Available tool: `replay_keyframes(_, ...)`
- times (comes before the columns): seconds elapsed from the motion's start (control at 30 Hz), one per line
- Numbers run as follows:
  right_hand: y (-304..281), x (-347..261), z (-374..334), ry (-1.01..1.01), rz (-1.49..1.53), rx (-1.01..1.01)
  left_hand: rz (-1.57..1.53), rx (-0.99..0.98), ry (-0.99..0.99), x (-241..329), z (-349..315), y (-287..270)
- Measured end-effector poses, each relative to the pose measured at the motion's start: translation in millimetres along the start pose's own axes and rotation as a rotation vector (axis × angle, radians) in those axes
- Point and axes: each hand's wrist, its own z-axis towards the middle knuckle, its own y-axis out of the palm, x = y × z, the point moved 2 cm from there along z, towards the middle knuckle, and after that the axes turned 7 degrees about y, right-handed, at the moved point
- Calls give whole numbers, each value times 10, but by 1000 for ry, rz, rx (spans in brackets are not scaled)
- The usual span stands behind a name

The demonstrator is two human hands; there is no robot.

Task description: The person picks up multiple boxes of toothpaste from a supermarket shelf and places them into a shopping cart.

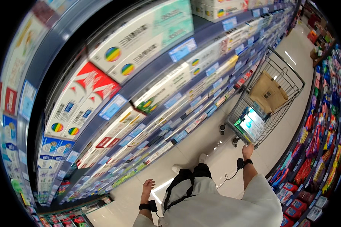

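Note:
My right hand [248, 151] reaches forward and is closed on the near edge of a wire shopping cart [280, 120]. Inside the cart a brown bag [268, 92] lies toward the far end. Nearer to me in it are white and green boxes [252, 124], with bright glare on their tops. My left hand [148, 186] hangs at my left side, its fingers loosely bent and apart, with nothing in it. Black straps with small dark devices are around both wrists, and a cable runs from the right one.
Along my left runs a long shelf [155, 87] stacked with toothpaste-like boxes [140, 41] and blue price labels [183, 49]. On the right, a curved-looking shelf [305, 170] holds colourful packets. A pale tiled floor [204, 147] lies between them.

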Motion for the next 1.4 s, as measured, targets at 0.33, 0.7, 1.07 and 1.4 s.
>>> replay_keyframes(0.33, 448, -1699, -1676, -537, 273, -574, 277, 346, 587, 1199, -261, -324)
replay_keyframes(0.7, -1108, -4138, -3904, -1268, 509, -713, 342, 891, 1165, 2408, -1080, -1129)
replay_keyframes(1.07, -1457, -4905, -5126, -1304, 832, -916, 18, 1129, 1202, 2642, -1060, -1826)
replay_keyframes(1.4, -1244, -5017, -5420, -1100, 1013, -1156, -262, 856, 1249, 2723, -775, -1842)
